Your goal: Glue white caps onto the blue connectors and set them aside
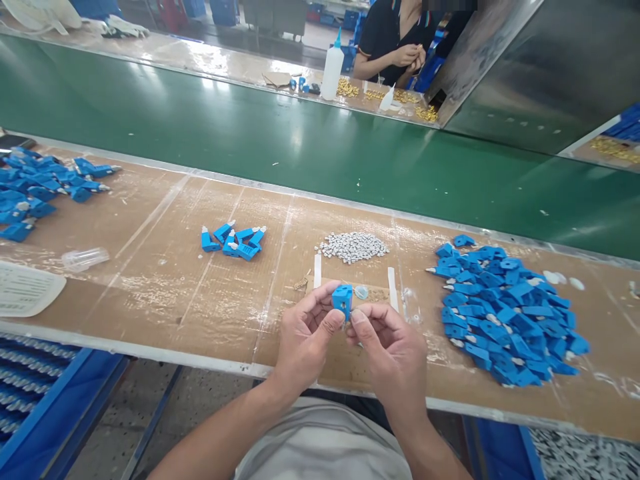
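Near the front edge of the table, my left hand (pixel 311 330) grips a small blue plastic block (pixel 342 299) between thumb and fingers. A hole shows in the block's near face. Thumb and forefinger of my right hand (pixel 387 337) are pinched together against the block's lower right side; what they hold, if anything, is too small to make out. Just beyond my hands lies a pile of small light-grey pieces (pixel 354 247). To the right is a big heap of blue plastic parts (pixel 507 310), several with whitish bits on them.
Several blue parts with white tips (pixel 234 240) lie left of centre, with a larger pile (pixel 40 183) at far left. A clear plastic tube (pixel 85 259) lies nearby. Beyond runs a green conveyor belt (pixel 210 127). Across it, a person (pixel 395 47) works beside a white bottle (pixel 332 72).
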`<state>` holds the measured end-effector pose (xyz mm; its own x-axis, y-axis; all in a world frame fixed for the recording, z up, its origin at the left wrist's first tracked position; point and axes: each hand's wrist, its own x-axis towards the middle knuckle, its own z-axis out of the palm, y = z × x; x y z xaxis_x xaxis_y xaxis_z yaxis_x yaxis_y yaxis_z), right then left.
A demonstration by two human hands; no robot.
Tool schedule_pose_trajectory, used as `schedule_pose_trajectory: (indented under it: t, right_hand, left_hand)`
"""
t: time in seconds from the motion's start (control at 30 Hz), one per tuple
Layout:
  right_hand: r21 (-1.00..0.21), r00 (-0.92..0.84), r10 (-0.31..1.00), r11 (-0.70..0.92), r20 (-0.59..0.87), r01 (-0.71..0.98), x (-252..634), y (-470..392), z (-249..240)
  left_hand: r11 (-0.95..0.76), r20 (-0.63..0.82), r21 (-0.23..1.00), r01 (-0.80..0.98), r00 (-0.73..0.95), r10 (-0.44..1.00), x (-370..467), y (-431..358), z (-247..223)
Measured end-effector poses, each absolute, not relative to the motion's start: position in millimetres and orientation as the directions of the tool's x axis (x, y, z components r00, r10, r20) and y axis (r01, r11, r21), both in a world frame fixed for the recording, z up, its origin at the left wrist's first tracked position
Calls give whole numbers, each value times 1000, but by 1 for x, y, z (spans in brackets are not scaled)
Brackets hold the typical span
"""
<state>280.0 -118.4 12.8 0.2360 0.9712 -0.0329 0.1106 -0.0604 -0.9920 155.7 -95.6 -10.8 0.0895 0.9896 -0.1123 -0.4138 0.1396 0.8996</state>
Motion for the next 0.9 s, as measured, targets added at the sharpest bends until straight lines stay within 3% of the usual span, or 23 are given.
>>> schedule_pose_trajectory:
  t: [0.2, 0.4, 0.53, 0.63, 0.77, 0.9]
  right_hand:
    - [-964, 268, 959, 23, 96, 265, 280, -124, 4]
    - [-962, 283, 952, 42, 121, 270, 278, -124, 3]
    - [-995, 282, 959, -12, 17, 103, 283, -121, 9]
    - [-981, 279, 950, -98, -143, -169, 294, -116, 10]
    - [-862, 4, 945, -297, -327, -410, 308, -106, 12]
    - [-795, -188, 930, -368, -317, -482, 307, -98, 19]
  left_hand:
    - [103, -77, 912, -397, 82, 994, 159, -98, -16]
    - [53, -40, 930, -363, 42, 998, 163, -101, -17]
    - [141, -125, 862, -486, 66, 990, 163, -93, -12]
    - [283, -226, 722, -631, 171, 959, 162, -86, -4]
    - [420, -265, 564, -711, 325, 908, 161, -82, 11]
    - [427, -233, 574, -699, 360, 903, 162, -82, 23]
